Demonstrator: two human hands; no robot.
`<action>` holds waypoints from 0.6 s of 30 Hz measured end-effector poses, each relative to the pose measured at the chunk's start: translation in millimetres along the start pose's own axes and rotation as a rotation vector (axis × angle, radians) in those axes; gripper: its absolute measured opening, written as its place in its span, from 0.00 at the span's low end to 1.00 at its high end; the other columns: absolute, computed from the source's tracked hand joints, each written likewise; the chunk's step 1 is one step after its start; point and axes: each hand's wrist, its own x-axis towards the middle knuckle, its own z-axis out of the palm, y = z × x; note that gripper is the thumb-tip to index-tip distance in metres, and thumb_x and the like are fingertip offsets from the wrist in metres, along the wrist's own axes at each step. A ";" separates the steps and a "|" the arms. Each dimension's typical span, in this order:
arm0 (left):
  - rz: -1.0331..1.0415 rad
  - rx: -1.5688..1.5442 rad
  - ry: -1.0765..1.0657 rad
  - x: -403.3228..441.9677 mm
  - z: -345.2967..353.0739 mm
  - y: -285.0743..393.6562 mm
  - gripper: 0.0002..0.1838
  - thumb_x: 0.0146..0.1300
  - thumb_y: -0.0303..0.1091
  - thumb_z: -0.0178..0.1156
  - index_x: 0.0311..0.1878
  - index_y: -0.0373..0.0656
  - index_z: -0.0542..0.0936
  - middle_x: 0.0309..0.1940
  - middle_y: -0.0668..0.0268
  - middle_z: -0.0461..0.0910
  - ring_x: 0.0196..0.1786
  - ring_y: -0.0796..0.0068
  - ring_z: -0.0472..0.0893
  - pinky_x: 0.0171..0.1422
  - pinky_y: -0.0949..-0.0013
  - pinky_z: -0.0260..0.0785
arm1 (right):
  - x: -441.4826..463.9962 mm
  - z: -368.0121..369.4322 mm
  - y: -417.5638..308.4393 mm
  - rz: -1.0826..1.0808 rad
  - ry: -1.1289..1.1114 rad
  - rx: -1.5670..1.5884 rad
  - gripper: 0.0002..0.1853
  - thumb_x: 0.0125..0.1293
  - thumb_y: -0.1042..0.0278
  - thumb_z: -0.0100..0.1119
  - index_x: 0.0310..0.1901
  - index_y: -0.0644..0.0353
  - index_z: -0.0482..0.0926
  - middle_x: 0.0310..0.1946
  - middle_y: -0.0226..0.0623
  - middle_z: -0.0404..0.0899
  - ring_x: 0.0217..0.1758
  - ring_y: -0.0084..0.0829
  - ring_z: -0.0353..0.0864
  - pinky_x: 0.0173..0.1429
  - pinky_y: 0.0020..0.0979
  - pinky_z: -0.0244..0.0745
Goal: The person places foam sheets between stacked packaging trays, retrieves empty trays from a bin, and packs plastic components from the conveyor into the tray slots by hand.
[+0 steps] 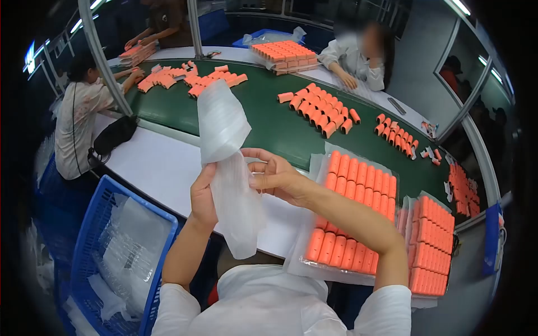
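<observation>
A white, translucent foam sheet (224, 126), loosely folded over itself, hangs upright in front of me above the white table edge. My left hand (203, 193) is closed on its left side, with the thumb pointing up. From the right, my right hand (274, 176) pinches the sheet's right edge between curled fingers. Beside my right forearm stands a tray of orange cylinders (358, 185) in neat rows, partly hidden by that arm. White sheeting shows under and around this tray.
A blue crate (92, 235) with clear plastic trays (129, 246) stands at my left. Loose orange cylinders (319, 109) lie on the green belt (252, 123). More stacked trays (431, 246) are at right. Co-workers sit at left and across; a metal post (103, 56) rises at left.
</observation>
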 end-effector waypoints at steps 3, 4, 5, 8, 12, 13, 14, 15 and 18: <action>-0.033 0.101 -0.066 36.7 11.1 -36.1 0.17 0.73 0.36 0.52 0.62 0.43 0.73 0.55 0.62 0.79 0.57 0.69 0.80 0.63 0.62 0.74 | -65.1 -23.4 -44.3 -0.116 0.362 -0.119 0.31 0.57 0.82 0.68 0.62 0.63 0.68 0.36 0.29 0.80 0.33 0.22 0.82 0.41 0.24 0.79; 0.006 0.164 -0.046 48.5 17.4 -46.4 0.19 0.71 0.31 0.55 0.63 0.44 0.71 0.56 0.63 0.78 0.59 0.70 0.79 0.64 0.62 0.73 | -88.2 -25.4 -57.4 -0.195 0.417 -0.141 0.31 0.57 0.81 0.68 0.62 0.63 0.67 0.36 0.30 0.78 0.32 0.21 0.81 0.37 0.23 0.80; -0.026 0.151 -0.074 55.1 25.0 -55.5 0.19 0.71 0.31 0.55 0.63 0.44 0.71 0.56 0.63 0.78 0.59 0.70 0.79 0.64 0.62 0.73 | -113.9 -21.1 -71.6 -0.311 0.481 -0.218 0.31 0.57 0.81 0.68 0.63 0.63 0.68 0.37 0.30 0.77 0.32 0.21 0.81 0.33 0.22 0.79; 0.047 0.138 -0.073 67.2 48.6 -80.7 0.24 0.67 0.25 0.59 0.65 0.45 0.67 0.57 0.64 0.77 0.60 0.72 0.77 0.64 0.65 0.73 | -189.8 -9.8 -100.4 -0.658 0.653 -0.566 0.31 0.56 0.85 0.60 0.64 0.66 0.67 0.41 0.35 0.70 0.31 0.20 0.79 0.23 0.18 0.74; -0.378 0.398 -0.137 78.2 59.8 -128.2 0.26 0.67 0.33 0.61 0.67 0.43 0.66 0.60 0.62 0.75 0.61 0.75 0.76 0.64 0.65 0.71 | -261.0 -34.4 -90.7 -0.384 0.959 -0.573 0.35 0.55 0.84 0.57 0.67 0.64 0.64 0.46 0.37 0.72 0.31 0.20 0.79 0.23 0.19 0.71; -0.552 0.377 -0.167 83.5 58.8 -141.2 0.26 0.68 0.35 0.60 0.67 0.42 0.66 0.60 0.62 0.75 0.61 0.74 0.77 0.65 0.65 0.70 | -274.2 -44.9 -83.9 -0.195 1.040 -0.529 0.35 0.55 0.84 0.57 0.68 0.64 0.63 0.47 0.38 0.72 0.32 0.21 0.79 0.25 0.20 0.71; -0.687 0.377 -0.179 91.4 58.8 -153.2 0.27 0.69 0.39 0.59 0.68 0.41 0.66 0.61 0.62 0.75 0.61 0.72 0.77 0.65 0.64 0.70 | -294.3 -62.2 -75.7 -0.063 1.020 -0.403 0.37 0.54 0.82 0.58 0.69 0.64 0.62 0.49 0.37 0.73 0.37 0.23 0.80 0.31 0.22 0.73; -0.708 0.374 -0.192 99.0 58.9 -167.6 0.27 0.69 0.39 0.59 0.68 0.41 0.66 0.61 0.62 0.75 0.61 0.72 0.77 0.65 0.64 0.70 | -306.7 -77.1 -63.8 -0.087 0.999 -0.274 0.37 0.56 0.79 0.60 0.69 0.64 0.62 0.50 0.38 0.73 0.39 0.24 0.80 0.33 0.24 0.74; -0.864 0.347 -0.265 117.6 77.8 -209.1 0.27 0.70 0.38 0.60 0.68 0.41 0.67 0.59 0.62 0.77 0.60 0.72 0.78 0.66 0.61 0.71 | -333.5 -86.7 -55.7 -0.069 0.997 0.009 0.37 0.66 0.54 0.60 0.72 0.61 0.59 0.57 0.43 0.73 0.46 0.28 0.80 0.41 0.32 0.78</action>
